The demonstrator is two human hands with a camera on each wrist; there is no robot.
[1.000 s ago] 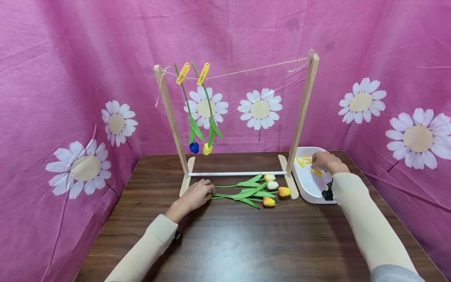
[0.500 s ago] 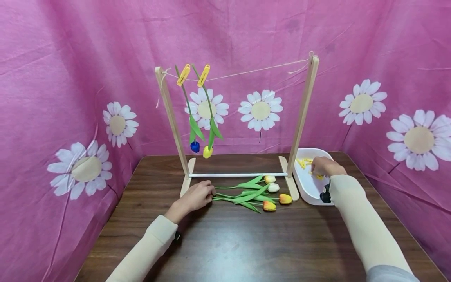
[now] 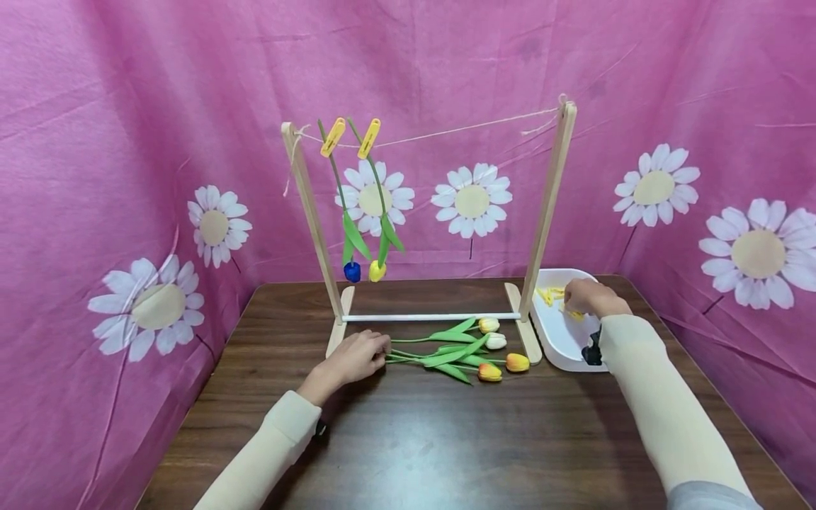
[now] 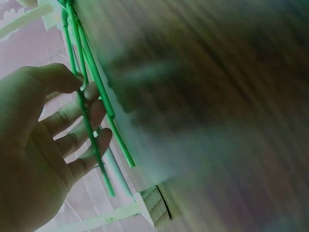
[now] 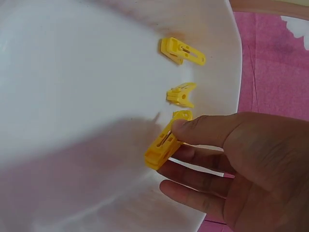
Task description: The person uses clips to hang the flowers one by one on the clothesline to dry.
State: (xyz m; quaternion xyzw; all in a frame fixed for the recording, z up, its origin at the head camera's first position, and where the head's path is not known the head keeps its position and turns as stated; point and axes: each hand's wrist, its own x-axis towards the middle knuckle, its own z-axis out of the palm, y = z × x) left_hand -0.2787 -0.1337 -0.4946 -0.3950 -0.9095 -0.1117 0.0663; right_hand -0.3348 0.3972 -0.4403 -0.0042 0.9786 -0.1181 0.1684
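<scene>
In the head view my left hand (image 3: pixel 350 358) is at the stem ends of several artificial tulips (image 3: pixel 455 354) lying on the table. The left wrist view shows its thumb and index finger pinching one green tulip stem (image 4: pixel 91 135), other stems close behind. My right hand (image 3: pixel 593 297) reaches into a white tray (image 3: pixel 561 347) at the right. In the right wrist view it pinches a yellow clothespin (image 5: pixel 166 142) between thumb and fingers. Two more clothespins lie beyond it, one farther clothespin (image 5: pixel 186 50) and a nearer clothespin (image 5: pixel 181 95).
A wooden frame (image 3: pixel 551 212) with a sloping string (image 3: pixel 459 131) stands at the back. A blue tulip (image 3: pixel 352 271) and a yellow tulip (image 3: pixel 377 270) hang upside down from clothespins at its left. A white rod (image 3: pixel 430 317) joins the frame's feet. Pink flowered cloth (image 3: pixel 408 57) surrounds the table.
My right hand has come down onto a clothespin in the tray, shifting slightly left and then back right. My left hand stays at the tulip stems.
</scene>
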